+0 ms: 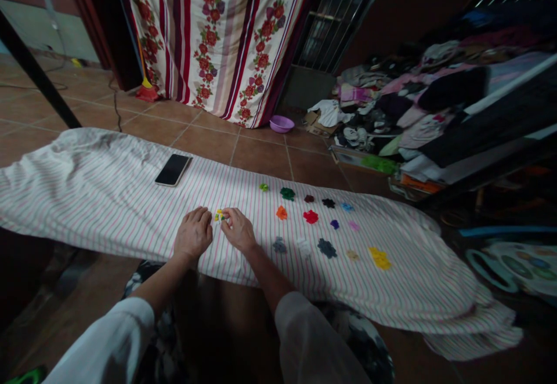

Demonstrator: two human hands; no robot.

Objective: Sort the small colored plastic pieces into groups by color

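Observation:
A small cluster of yellow and green plastic pieces (218,215) lies on the striped cloth between my hands. To its left, my left hand (194,232) rests palm down on the cloth, fingers lying loosely bent with the tips beside the cluster. From the right, my right hand (237,228) pinches at the cluster's edge, thumb and forefinger together; a bit of green shows at the tips. Sorted heaps of small pieces lie further right, among them orange (281,213), red (310,216), dark green (287,193), dark grey (326,248) and yellow (380,258).
A striped cloth (130,210) covers the long low surface before me. A phone (173,170) lies at its back left. Beyond are a flowered curtain (213,42), a purple basin (282,123) and a red dustpan (148,91). Piled clothes (400,94) fill the right side.

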